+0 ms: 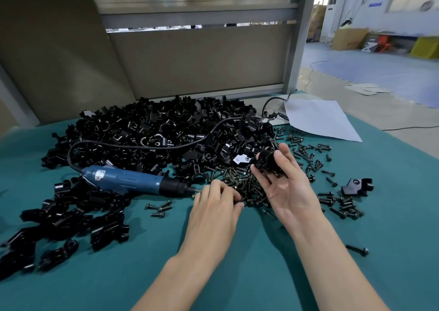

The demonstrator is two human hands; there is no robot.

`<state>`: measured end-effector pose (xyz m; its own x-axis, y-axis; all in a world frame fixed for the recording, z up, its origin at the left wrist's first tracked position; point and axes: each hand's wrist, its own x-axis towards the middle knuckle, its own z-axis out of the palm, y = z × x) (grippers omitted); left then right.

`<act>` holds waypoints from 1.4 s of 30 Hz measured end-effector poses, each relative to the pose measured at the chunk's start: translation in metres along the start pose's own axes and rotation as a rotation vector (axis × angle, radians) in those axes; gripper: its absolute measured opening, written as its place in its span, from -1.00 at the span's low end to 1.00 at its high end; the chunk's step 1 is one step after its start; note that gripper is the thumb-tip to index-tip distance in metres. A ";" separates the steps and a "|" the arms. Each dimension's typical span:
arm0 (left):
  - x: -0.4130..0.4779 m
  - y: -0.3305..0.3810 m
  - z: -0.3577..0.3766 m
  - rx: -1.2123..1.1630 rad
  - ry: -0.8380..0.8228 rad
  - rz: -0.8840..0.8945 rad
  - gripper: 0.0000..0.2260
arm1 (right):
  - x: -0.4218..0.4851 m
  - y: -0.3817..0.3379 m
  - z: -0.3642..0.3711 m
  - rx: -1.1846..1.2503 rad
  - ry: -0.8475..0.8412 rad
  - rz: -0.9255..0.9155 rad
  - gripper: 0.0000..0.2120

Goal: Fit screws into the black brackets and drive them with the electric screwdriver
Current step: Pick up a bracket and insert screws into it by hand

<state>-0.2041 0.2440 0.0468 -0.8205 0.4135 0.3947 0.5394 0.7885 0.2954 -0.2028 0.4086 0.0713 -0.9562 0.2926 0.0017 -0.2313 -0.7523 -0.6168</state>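
Progress: early in one cycle, with most of the job left, judging by the stock. A large heap of loose brackets (166, 132) fills the centre and upper left of the frame. A smaller heap (59, 215) lies at lower left; cannot tell whether those carry screws.

Right hand (285, 187): palm up, right of centre, thumb and fingertips closed round one black bracket (268, 161), lifted just above the screws. No screw visible in it yet.

Left hand (213, 208): palm down, fingers curled into the pile of screws (249, 189) at centre. Whether a screw is pinched is hidden.

Electric screwdriver (128, 180): blue body, black nose, lying flat on the green mat (237, 275), bit pointing right and just beside the left hand. Nobody holds it. Its cable (147, 145) loops back over the large heap.

Left to do: seat screw, take up driver, drive.

Held bracket: glossy black, rounded clamp-like form, detail blurred.
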 end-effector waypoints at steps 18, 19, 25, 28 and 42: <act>-0.004 -0.031 -0.018 -0.754 0.290 -0.221 -0.87 | -0.017 0.044 0.017 -0.583 -0.266 0.026 -0.75; -0.004 -0.031 -0.018 -0.755 0.289 -0.216 -0.86 | -0.017 0.044 0.016 -0.604 -0.268 0.017 -0.76; -0.002 -0.031 -0.020 -0.966 0.251 -0.344 -0.89 | -0.020 0.045 0.014 -0.839 -0.305 -0.086 -0.70; 0.000 -0.033 -0.024 -1.086 0.199 -0.397 -0.92 | -0.021 0.045 0.014 -0.823 -0.315 -0.099 -0.69; 0.003 -0.035 -0.025 -1.226 0.163 -0.428 -0.75 | -0.019 0.043 0.014 -0.833 -0.324 -0.105 -0.69</act>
<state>-0.2211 0.2066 0.0591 -0.9832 0.1076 0.1473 0.1345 -0.1178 0.9839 -0.1969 0.3628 0.0558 -0.9704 0.0603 0.2339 -0.2356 -0.0229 -0.9716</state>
